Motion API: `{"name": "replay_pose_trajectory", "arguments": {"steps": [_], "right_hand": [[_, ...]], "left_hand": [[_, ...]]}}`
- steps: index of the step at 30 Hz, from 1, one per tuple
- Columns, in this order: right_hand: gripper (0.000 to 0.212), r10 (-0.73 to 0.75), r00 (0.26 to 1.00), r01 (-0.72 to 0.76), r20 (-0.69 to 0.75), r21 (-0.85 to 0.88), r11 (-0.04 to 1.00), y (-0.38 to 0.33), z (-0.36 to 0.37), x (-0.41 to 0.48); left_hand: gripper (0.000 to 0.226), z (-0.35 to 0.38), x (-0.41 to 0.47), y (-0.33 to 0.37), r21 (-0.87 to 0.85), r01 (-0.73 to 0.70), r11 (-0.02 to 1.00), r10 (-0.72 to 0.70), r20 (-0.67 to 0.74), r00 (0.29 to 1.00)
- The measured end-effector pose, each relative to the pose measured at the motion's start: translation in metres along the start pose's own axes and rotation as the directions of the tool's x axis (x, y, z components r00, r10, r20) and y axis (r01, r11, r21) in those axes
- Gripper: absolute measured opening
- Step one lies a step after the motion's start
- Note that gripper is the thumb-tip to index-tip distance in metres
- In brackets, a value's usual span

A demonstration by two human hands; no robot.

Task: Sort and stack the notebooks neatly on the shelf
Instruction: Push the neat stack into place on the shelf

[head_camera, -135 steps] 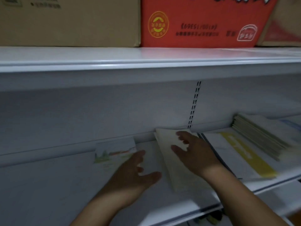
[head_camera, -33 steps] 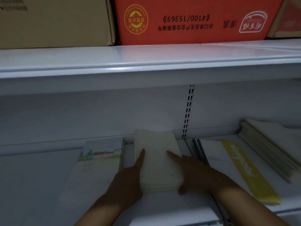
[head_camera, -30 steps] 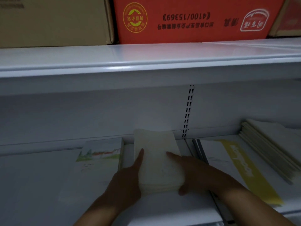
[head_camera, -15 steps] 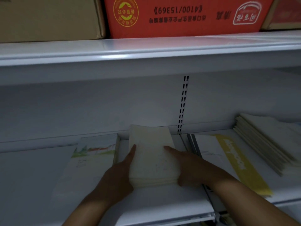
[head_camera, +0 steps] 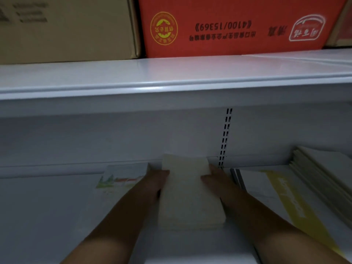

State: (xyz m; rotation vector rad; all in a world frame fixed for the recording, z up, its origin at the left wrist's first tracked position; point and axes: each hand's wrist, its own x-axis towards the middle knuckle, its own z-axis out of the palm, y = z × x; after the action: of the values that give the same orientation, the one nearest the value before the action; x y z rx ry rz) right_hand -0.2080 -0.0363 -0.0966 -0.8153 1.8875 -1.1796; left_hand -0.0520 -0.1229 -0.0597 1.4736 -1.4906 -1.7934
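Four notebook piles [head_camera: 190, 193], two hands [head_camera: 155, 181], three boxes [head_camera: 234, 25].

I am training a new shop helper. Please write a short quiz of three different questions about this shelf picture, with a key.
1. True or false: both hands press the sides of the cream stack.
2. Which lies just left of that stack? A) landscape notebook B) yellow-band notebook C) red box
3. Fill in: the red box stands on the ____ shelf.

Key:
1. True: left hand and right hand flank it.
2. A, the landscape notebook.
3. Upper shelf.
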Motion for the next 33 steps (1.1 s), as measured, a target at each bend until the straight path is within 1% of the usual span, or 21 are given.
{"name": "replay_pose_trajectory", "arguments": {"steps": [2,3,5,8,12,15,21,23,25,26,27,28,29,30,31,33], "right_hand": [[0.046,-0.013,1.000,0.014,-0.021,0.049,0.999,0.002,0.000,0.003],[0.043,-0.017,1.000,0.018,-0.014,0.072,0.997,0.002,0.000,0.004],[0.041,-0.006,1.000,0.008,-0.021,0.094,0.995,0.003,0.000,0.006],[0.043,-0.017,0.999,0.018,-0.050,0.026,1.000,0.005,0.001,0.013],[0.046,-0.007,1.000,0.007,-0.025,-0.008,1.000,0.007,0.000,0.014],[0.044,-0.009,0.999,0.009,-0.032,-0.006,1.000,0.007,-0.001,0.013],[0.042,0.013,1.000,-0.013,-0.015,0.008,1.000,-0.001,0.000,0.006],[0.039,0.021,1.000,-0.021,-0.006,0.003,1.000,-0.010,-0.002,0.000],[0.037,0.040,0.999,-0.039,-0.036,0.010,0.999,-0.020,-0.006,-0.008],[0.040,0.039,0.997,-0.037,-0.061,0.035,0.999,-0.024,-0.013,-0.014],[0.042,0.019,0.995,-0.015,-0.094,0.042,0.999,-0.028,-0.022,-0.020],[0.040,-0.018,0.990,0.020,-0.140,0.016,1.000,-0.030,-0.035,-0.027],[0.037,-0.033,0.981,0.027,-0.191,-0.033,0.999,-0.030,-0.049,-0.038],[0.042,-0.046,0.965,0.028,-0.259,-0.070,0.997,-0.026,-0.065,-0.047],[0.050,-0.045,0.943,0.000,-0.331,-0.133,0.991,-0.019,-0.082,-0.055],[0.062,-0.009,0.907,-0.098,-0.422,-0.231,0.968,0.001,-0.114,-0.069]], "left_hand": [[0.034,0.005,0.005,0.000,0.160,-0.019,0.987,0.034,-0.091,0.995],[0.036,0.006,0.006,-0.002,0.208,-0.035,0.978,0.061,-0.119,0.991],[0.036,0.005,0.012,-0.008,0.211,-0.070,0.975,0.093,-0.100,0.991],[0.036,0.005,0.015,-0.011,0.281,-0.077,0.957,0.118,-0.130,0.985],[0.039,0.006,0.021,-0.017,0.265,-0.136,0.955,0.174,-0.126,0.977],[0.031,0.006,0.029,-0.023,0.280,-0.140,0.950,0.183,-0.135,0.974],[0.032,0.004,0.031,-0.024,0.324,-0.174,0.930,0.224,-0.124,0.967],[0.034,0.005,0.029,-0.023,0.320,-0.170,0.932,0.216,-0.113,0.970],[0.041,0.003,0.020,-0.020,0.281,-0.172,0.944,0.208,-0.102,0.973],[0.048,0.000,0.017,-0.016,0.273,-0.187,0.944,0.223,-0.109,0.969],[0.056,-0.002,0.012,-0.009,0.303,-0.225,0.926,0.274,-0.130,0.953],[0.059,-0.002,0.003,0.000,0.336,-0.279,0.900,0.343,-0.148,0.928],[0.056,0.001,-0.007,0.010,0.345,-0.355,0.869,0.421,-0.141,0.896],[0.051,0.009,-0.019,0.018,0.329,-0.432,0.840,0.482,-0.086,0.872],[0.046,0.021,-0.033,0.025,0.289,-0.503,0.815,0.520,0.017,0.854],[0.044,0.057,-0.062,0.024,0.210,-0.539,0.816,0.482,0.267,0.834]]}}
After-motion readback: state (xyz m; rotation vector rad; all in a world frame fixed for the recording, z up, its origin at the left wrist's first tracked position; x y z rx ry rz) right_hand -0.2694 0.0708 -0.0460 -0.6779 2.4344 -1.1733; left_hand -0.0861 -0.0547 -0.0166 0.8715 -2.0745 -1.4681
